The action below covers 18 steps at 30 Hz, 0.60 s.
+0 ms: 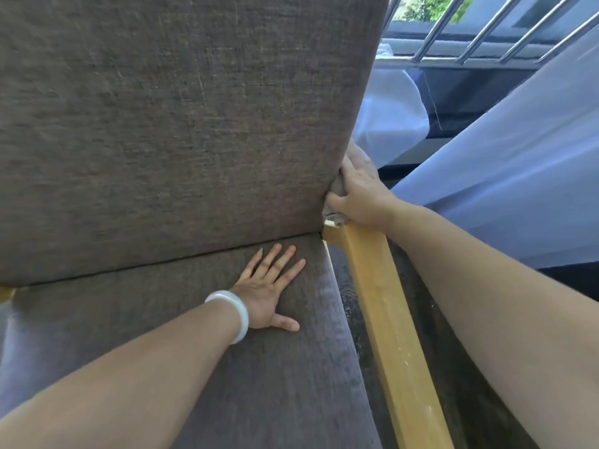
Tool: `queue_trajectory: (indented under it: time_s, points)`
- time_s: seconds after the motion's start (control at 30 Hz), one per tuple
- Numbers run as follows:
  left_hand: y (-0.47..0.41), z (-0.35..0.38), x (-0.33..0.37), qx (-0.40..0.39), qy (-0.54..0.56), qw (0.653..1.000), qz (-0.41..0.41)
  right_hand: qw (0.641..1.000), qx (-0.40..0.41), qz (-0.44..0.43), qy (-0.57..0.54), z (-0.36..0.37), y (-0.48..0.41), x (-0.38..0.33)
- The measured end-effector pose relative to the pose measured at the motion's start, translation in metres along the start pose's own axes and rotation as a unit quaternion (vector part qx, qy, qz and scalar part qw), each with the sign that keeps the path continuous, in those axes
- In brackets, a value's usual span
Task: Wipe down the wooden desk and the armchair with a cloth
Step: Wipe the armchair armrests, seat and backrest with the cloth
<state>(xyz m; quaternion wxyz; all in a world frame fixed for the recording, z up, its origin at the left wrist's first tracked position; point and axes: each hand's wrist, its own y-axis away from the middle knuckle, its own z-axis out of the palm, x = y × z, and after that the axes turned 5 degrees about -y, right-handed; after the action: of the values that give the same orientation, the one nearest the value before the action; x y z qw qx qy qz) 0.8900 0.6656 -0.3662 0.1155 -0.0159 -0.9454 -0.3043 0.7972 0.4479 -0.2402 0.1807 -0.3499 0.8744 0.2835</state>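
The armchair fills the view: a grey-brown fabric backrest (181, 124), a matching seat cushion (285, 377) and a light wooden armrest (385, 322) on the right. My left hand (270, 291) lies flat on the seat near the back crease, fingers spread, a white bangle on the wrist. My right hand (359, 192) grips a small grey cloth (337, 217) at the spot where the armrest meets the backrest's right edge. Most of the cloth is hidden under that hand.
A sheer white curtain (505, 176) hangs to the right of the chair. Behind it are metal window bars (486, 30) and a dark sill. Dark floor shows between the seat and the armrest.
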Motion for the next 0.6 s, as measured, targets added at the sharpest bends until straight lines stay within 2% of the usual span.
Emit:
queue_trajectory:
  time_s: [0.13,0.23,0.33,0.47,0.53,0.6]
  points:
    - [0.004,-0.004,0.016,-0.008,0.031,0.999,-0.038,0.997,0.055,0.019,0.041,0.036,0.093,0.008]
    - [0.003,-0.002,0.042,-0.023,0.068,0.993,-0.095,0.996,0.027,0.049,0.073,0.055,0.153,0.011]
    - [-0.001,-0.001,0.048,-0.031,0.067,0.991,-0.115,0.991,0.019,0.056,0.117,0.049,0.122,0.011]
    - [-0.003,0.001,0.045,-0.03,0.058,0.991,-0.119,0.994,0.034,0.077,0.073,0.024,0.037,-0.007]
    - [-0.004,0.0,0.047,-0.038,0.056,0.991,-0.119,0.994,0.048,0.071,0.072,0.024,0.036,-0.005]
    - [-0.004,-0.001,0.048,-0.037,0.055,0.99,-0.126,0.993,0.069,0.047,0.081,0.038,0.075,0.005]
